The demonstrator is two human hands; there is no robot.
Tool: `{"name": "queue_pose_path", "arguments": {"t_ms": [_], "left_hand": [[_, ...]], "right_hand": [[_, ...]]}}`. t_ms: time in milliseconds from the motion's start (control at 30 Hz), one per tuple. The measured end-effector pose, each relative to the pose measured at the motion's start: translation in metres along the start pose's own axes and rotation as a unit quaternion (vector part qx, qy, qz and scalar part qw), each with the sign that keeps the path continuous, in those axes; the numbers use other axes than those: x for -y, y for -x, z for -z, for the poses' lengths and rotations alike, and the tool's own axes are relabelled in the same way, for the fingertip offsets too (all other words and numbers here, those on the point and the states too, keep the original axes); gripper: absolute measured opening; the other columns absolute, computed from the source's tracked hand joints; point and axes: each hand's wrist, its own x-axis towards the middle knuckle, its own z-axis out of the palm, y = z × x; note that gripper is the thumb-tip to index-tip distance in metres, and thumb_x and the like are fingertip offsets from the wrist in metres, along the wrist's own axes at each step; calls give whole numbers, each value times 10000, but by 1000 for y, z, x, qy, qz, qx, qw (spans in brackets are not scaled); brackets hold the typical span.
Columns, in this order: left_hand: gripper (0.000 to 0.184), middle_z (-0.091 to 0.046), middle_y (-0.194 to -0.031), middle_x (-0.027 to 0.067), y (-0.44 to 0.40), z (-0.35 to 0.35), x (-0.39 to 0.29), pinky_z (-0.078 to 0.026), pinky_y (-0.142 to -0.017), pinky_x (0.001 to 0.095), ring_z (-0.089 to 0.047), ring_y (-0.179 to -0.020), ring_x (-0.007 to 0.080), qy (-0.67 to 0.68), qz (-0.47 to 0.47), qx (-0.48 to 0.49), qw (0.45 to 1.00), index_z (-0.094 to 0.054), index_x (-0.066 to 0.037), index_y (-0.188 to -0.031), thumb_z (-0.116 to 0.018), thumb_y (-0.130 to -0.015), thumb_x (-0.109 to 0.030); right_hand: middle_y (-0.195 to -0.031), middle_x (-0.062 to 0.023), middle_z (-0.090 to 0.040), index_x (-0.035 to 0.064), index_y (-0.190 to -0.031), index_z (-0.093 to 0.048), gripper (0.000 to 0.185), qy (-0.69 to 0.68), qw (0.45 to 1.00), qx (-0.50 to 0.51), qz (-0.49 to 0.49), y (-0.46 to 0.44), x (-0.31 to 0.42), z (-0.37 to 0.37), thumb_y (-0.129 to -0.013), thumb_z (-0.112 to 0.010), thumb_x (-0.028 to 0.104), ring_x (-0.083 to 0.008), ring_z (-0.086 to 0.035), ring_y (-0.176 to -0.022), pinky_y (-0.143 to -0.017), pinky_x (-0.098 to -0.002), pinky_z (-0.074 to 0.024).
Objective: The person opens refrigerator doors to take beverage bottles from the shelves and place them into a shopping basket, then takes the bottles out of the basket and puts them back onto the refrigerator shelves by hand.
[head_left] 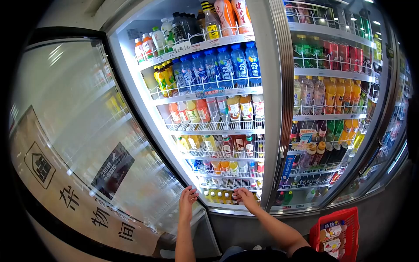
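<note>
My left hand (187,201) is raised beside the edge of the open glass door (131,174), fingers loosely bent and apart, with nothing in it. To the right, my right hand (245,199) hovers before the lowest shelf of the drinks fridge (271,105), its fingers also apart and empty. Behind the hands stand yellow-capped bottles (219,197) on that bottom level. Higher up are a row of small drink bottles (224,167) and blue bottles (224,65). Whether the left fingertips touch the door edge I cannot tell.
A red basket (356,231) with several bottles (332,238) is on the floor at the lower right. Closed fridge doors (327,113) with more drinks continue to the right. The open door swings out at the left, with a brown panel (43,166) seen through it.
</note>
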Motion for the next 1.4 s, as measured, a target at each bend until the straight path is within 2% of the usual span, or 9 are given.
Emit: {"name": "queue_pose_path", "arguments": {"t_ms": [67,100,233,467,767,900,1033,1333,1400], "left_hand": [[357,-666,-1164,108,15,13,-17,-496,-843,307,-668,-973,180,32,26,-8,999,-543,-86,-1311,-464,-1036,-300],[357,-666,-1164,108,-17,-55,31,-496,-843,307,-668,-973,180,106,21,-9,994,-543,-86,-1311,-464,-1036,-300],[351,-671,-1135,87,-8,23,34,-494,-814,288,-666,-945,159,28,83,-19,996,-551,-95,-1308,-463,-1035,-296],[348,-666,-1136,48,-27,101,59,-469,-837,284,-631,-946,130,-31,139,-103,984,-576,-111,-1291,-484,-1022,-312],[348,-643,-1207,60,-136,45,70,-456,-883,290,-619,-1041,152,22,86,-85,992,-558,-101,-1314,-481,-1023,-277],[355,-618,-1257,60,-204,54,63,-434,-922,309,-581,-1119,161,26,46,-76,996,-555,-116,-1324,-478,-1025,-291],[404,-589,-1330,78,-273,68,52,-432,-951,328,-562,-1176,186,0,15,-78,997,-515,-103,-1390,-470,-1029,-278],[606,-452,-1476,153,-387,57,69,-354,-1075,405,-393,-1385,274,33,12,-106,994,-425,-35,-1451,-380,-1029,-468],[634,-450,-1487,143,-409,56,80,-332,-1091,400,-385,-1394,248,49,15,-136,989,-403,-25,-1472,-376,-1026,-474]], "right_hand": [[-1033,-60,-682,40,-1205,-600,258,-18,1000,20,2,10,1,-26,-1041,-458,180,-124,-644,-893,-794,-270,-532],[-1033,-60,-682,40,-1205,-600,258,56,998,17,7,-28,43,44,-1041,-458,180,-124,-644,-893,-794,-270,-532],[-1121,-69,-668,36,-1293,-564,304,-25,998,50,-13,-38,22,-4,-1045,-464,180,-118,-616,-977,-830,-268,-518],[-1202,-91,-656,62,-1329,-531,325,17,998,57,-21,-96,16,-33,-1042,-437,184,-134,-633,-1037,-848,-262,-512],[-1266,-127,-622,49,-1403,-472,394,29,996,70,-51,-194,-6,-88,-1038,-454,198,-163,-635,-1036,-854,-282,-518],[-1297,-127,-591,80,-1418,-463,425,42,995,90,-30,-246,-6,-111,-1031,-473,255,-196,-613,-1119,-911,-333,-518],[-1299,-134,-589,57,-1419,-454,421,34,997,71,-25,-307,-6,-127,-1033,-468,225,-206,-608,-1128,-899,-320,-519],[-1338,-190,-561,19,-1430,-422,437,49,997,51,-20,-399,-9,-156,-1037,-443,211,-250,-584,-1176,-930,-342,-511],[-1364,-179,-553,28,-1439,-416,451,53,996,70,-14,-416,-11,-160,-1037,-445,230,-256,-559,-1216,-961,-354,-495]]}}
